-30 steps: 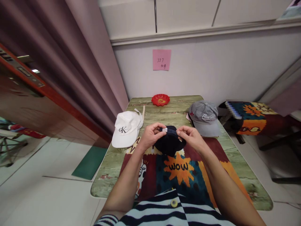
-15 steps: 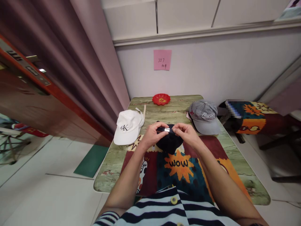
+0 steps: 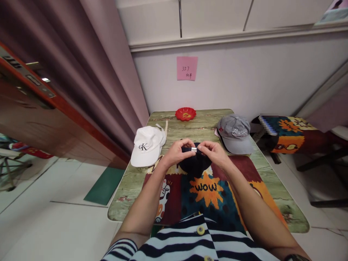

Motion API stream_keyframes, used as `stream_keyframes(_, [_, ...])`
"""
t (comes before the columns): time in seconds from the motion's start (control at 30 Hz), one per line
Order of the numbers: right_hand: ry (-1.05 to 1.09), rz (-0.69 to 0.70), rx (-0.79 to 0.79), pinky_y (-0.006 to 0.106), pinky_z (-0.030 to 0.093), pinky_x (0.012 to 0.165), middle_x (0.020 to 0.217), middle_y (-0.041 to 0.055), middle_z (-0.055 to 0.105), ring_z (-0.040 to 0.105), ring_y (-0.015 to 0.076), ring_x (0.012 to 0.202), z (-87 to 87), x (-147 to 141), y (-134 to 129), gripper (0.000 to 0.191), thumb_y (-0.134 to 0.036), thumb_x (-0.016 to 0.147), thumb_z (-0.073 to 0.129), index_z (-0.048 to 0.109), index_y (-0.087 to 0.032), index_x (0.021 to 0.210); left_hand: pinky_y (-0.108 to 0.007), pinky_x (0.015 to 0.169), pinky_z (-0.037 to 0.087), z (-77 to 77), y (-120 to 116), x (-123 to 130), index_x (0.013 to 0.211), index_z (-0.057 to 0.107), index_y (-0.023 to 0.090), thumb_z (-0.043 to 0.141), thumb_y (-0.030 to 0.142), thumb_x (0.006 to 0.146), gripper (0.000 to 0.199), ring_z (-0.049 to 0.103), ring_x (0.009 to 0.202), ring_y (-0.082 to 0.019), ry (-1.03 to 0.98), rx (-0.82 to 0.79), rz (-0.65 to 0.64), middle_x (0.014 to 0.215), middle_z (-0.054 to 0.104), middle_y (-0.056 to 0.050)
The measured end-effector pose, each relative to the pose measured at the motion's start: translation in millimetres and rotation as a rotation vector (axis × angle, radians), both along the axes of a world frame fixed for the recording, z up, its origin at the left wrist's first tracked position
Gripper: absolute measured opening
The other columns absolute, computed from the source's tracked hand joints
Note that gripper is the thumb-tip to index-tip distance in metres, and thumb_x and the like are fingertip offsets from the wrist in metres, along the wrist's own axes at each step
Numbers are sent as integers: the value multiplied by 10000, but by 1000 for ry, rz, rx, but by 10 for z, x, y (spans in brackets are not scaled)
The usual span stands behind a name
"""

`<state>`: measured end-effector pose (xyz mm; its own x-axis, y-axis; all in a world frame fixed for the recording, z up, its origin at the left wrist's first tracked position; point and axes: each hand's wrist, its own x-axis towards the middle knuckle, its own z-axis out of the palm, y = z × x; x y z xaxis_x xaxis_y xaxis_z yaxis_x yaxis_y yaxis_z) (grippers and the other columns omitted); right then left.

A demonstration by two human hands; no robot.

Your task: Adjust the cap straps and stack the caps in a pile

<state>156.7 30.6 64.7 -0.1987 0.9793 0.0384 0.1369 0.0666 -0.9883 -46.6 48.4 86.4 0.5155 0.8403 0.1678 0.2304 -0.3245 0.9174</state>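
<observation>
A black cap (image 3: 194,166) lies on the patterned mat in front of me, its strap with a silver metal buckle (image 3: 194,149) raised between my hands. My left hand (image 3: 178,152) pinches the strap to the left of the buckle. From the right, my right hand (image 3: 213,152) grips the strap by the buckle between thumb and forefinger. To the left sits a white cap (image 3: 146,145) with black letters and a loose strap. A grey cap (image 3: 236,134) with white lettering rests on the right side of the table.
A red scalloped dish (image 3: 185,114) stands at the back of the wood-patterned table (image 3: 127,199). The colourful mat (image 3: 209,192) reaches toward my body. A pink note (image 3: 187,68) is on the wall. An orange-edged door (image 3: 67,119) and curtain flank the left.
My fingers have shifted slightly at the buckle, with the right fingertips a little closer to it. The whole view has moved slightly; the other caps stay where they were.
</observation>
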Motion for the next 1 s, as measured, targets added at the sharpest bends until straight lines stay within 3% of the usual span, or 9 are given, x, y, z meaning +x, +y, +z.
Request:
stream_keyframes(0.2, [-21, 49, -56, 262, 239, 516, 604, -23, 523, 380, 102, 559, 43, -30, -13, 491, -653, 718, 741, 671, -167, 718, -278, 807, 471, -11, 0, 31, 908, 675, 161, 773, 316, 760, 236, 614, 827, -163, -22, -61, -11, 859, 671, -11])
stream_keyframes(0.33, [-45, 18, -79, 260, 226, 505, 579, -27, 510, 356, 97, 539, 54, -40, 0, 504, -664, 697, 747, 672, -166, 714, -285, 822, 479, 11, 72, -4, 1025, 679, 165, 836, 334, 698, 400, 631, 869, -170, -33, -154, -47, 908, 692, -24])
stream_keyframes(0.53, [-46, 19, -36, 263, 246, 509, 578, -24, 511, 377, 109, 546, 36, -44, 19, 512, -681, 718, 725, 644, -176, 693, -259, 728, 425, 6, 199, -115, 838, 724, 147, 752, 436, 788, 295, 575, 769, -141, 51, -244, -123, 805, 664, -23])
stream_keyframes(0.7, [4, 67, -75, 268, 316, 557, 647, -1, 586, 451, 135, 599, -49, 65, -12, 508, -685, 833, 602, 669, -186, 760, -237, 629, 369, -53, 190, -201, 844, 721, 145, 764, 452, 765, 320, 513, 678, -116, -26, -339, -41, 732, 612, -2])
stream_keyframes(0.8, [48, 99, -102, 267, 347, 584, 683, -4, 592, 474, 145, 631, -76, 126, -22, 441, -636, 815, 646, 672, -197, 784, -240, 634, 379, -82, 189, -234, 847, 737, 148, 777, 448, 743, 320, 516, 674, -119, -20, -357, -30, 733, 624, -5])
stream_keyframes(1.0, [56, 67, -6, 271, 330, 625, 676, -15, 557, 446, 142, 660, -36, 103, 29, 357, -549, 775, 699, 647, -199, 724, -248, 664, 385, -102, 192, -250, 891, 762, 151, 749, 448, 767, 323, 533, 701, -127, -4, -352, -47, 765, 655, -16])
